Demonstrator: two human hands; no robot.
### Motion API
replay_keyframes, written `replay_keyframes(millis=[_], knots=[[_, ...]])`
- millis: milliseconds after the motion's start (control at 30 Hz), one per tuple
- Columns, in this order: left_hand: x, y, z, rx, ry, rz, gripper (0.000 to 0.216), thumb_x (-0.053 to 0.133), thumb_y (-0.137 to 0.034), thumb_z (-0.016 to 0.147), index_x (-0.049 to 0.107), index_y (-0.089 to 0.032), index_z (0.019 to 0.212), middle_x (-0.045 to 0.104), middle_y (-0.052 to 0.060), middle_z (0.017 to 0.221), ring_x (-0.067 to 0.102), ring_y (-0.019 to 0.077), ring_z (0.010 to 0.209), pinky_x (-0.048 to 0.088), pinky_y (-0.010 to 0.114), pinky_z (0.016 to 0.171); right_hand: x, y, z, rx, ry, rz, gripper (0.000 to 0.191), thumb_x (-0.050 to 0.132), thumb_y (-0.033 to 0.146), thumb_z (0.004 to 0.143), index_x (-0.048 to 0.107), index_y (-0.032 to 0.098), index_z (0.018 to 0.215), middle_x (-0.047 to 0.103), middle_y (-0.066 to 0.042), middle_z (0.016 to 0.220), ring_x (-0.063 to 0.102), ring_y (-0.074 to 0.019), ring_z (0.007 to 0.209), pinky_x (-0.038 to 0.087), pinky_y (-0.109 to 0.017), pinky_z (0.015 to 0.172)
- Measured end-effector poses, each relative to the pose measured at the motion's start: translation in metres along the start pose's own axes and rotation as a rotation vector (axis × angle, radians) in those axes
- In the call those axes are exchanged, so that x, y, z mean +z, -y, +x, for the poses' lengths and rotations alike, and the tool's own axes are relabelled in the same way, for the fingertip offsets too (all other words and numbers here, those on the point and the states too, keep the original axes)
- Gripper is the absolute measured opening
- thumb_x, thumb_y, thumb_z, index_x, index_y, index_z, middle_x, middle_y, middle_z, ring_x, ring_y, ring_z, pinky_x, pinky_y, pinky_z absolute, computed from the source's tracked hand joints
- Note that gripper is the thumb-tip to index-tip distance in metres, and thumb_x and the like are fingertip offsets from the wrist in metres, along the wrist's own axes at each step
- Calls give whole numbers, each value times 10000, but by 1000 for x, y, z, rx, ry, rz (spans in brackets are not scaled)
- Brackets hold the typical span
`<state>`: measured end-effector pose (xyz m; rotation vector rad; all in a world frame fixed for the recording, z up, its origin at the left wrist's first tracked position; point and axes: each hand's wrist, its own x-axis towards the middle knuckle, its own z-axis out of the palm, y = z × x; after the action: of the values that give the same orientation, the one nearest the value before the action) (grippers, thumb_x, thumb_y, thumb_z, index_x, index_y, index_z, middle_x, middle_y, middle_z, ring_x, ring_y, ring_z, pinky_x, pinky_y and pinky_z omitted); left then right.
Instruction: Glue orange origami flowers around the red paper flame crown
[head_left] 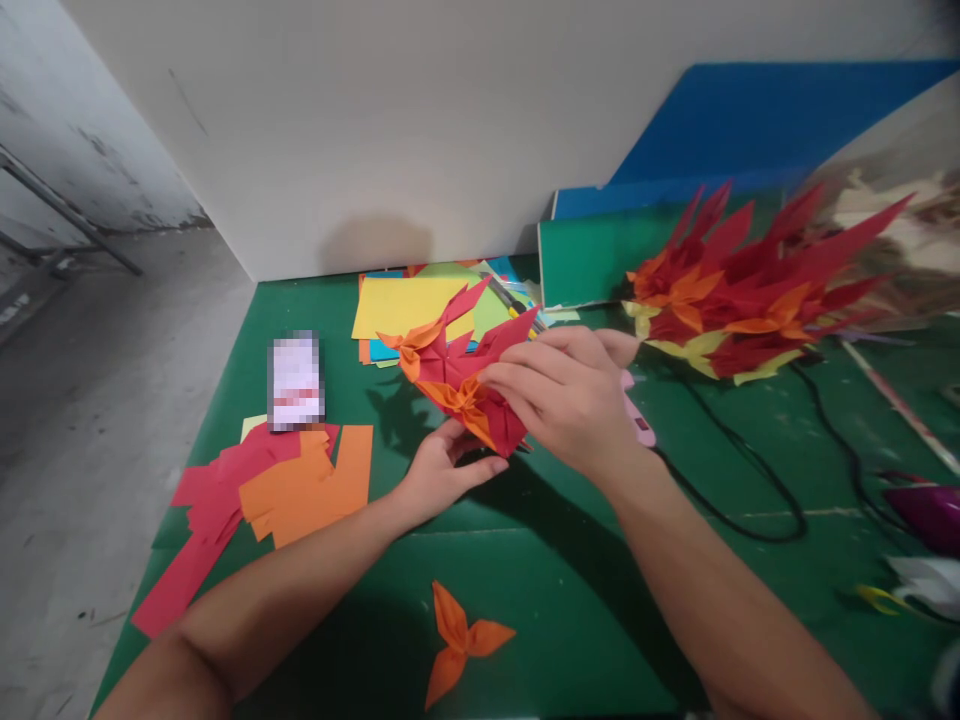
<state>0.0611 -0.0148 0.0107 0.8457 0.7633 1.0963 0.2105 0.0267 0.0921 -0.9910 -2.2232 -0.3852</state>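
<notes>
A folded paper piece (457, 365) of red and orange pointed petals is held above the green table (570, 620). My left hand (442, 470) cups it from below, fingers curled on its lower edge. My right hand (570, 390) grips it from the right, fingers pressed on the red folds; a pink tool (640, 420) pokes out under this hand. A small orange folded flower (459, 640) lies loose near the front edge.
Cut red and orange paper strips (277, 490) lie at left beside a phone (295, 380). A stack of coloured sheets (420, 300) sits behind. A large red-orange-yellow paper assembly (750, 285) lies at right, with a black cable (750, 490) and blue and green boards (592, 255).
</notes>
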Motion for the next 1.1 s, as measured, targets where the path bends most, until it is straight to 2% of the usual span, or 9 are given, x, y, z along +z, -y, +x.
replay_keyframes(millis=[233, 367, 500, 667, 767, 833, 967, 1033, 1100], knots=[[0, -6, 2, 104, -86, 123, 256, 756, -380, 685, 698, -182, 838, 726, 36, 853, 658, 202, 859, 494, 359, 895, -3, 9, 1, -21, -21, 5, 228, 532, 170, 889, 672, 294, 1018, 724, 44, 950, 568, -194, 883, 371, -372, 738], [-1, -7, 3, 120, -189, 24, 280, 786, -345, 632, 702, -184, 845, 728, 46, 964, 641, 225, 1005, 440, 371, 993, -1, 4, -13, 100, -14, 23, 257, 542, 188, 873, 640, 296, 1084, 709, -4, 989, 589, -202, 890, 371, -381, 769], [1, -9, -1, 30, -155, -42, 391, 837, -374, 546, 701, -168, 849, 734, 65, 920, 666, 227, 924, 486, 373, 924, 7, -1, -37, 224, -37, 106, 234, 509, 197, 871, 563, 256, 1091, 667, -51, 1082, 599, -223, 974, 388, -383, 813], [5, -14, 0, 79, -230, -33, 397, 838, -405, 558, 693, -182, 853, 734, 49, 908, 680, 199, 874, 511, 345, 892, 2, -31, -61, 332, -23, 42, 174, 507, 218, 849, 554, 233, 1015, 648, -78, 973, 602, -260, 921, 406, -409, 794], [2, -11, 3, 104, -280, -66, 372, 814, -449, 589, 670, -179, 801, 732, 35, 876, 690, 189, 809, 550, 362, 841, -9, -64, -79, 545, -2, -138, 156, 534, 312, 832, 545, 211, 950, 598, -127, 923, 553, -310, 907, 416, -431, 739], [0, -7, 4, 130, -296, -91, 353, 793, -472, 616, 649, -177, 747, 727, 20, 832, 693, 177, 767, 565, 370, 828, -17, -84, -92, 759, 76, -194, 219, 592, 410, 785, 534, 211, 855, 583, -137, 828, 552, -315, 829, 408, -412, 647], [0, -5, 4, 155, -324, -132, 343, 793, -456, 629, 638, -176, 751, 719, 3, 771, 701, 168, 727, 578, 373, 817, -29, -102, -109, 1130, 476, 38, 341, 590, 558, 757, 518, 227, 726, 630, -122, 743, 595, -265, 663, 407, -389, 588], [1, -5, 3, 153, -327, -142, 368, 799, -464, 614, 629, -177, 768, 720, 5, 761, 706, 175, 718, 584, 361, 788, -33, -102, -110, 1189, 571, 217, 347, 576, 568, 771, 536, 224, 752, 667, -117, 728, 637, -257, 650, 431, -382, 609], [1, -5, 2, 146, -311, -135, 387, 790, -485, 617, 615, -178, 772, 718, 6, 745, 709, 181, 710, 587, 345, 753, -33, -100, -111, 1163, 571, 362, 319, 602, 534, 767, 557, 219, 795, 686, -113, 701, 660, -254, 618, 442, -364, 582]])
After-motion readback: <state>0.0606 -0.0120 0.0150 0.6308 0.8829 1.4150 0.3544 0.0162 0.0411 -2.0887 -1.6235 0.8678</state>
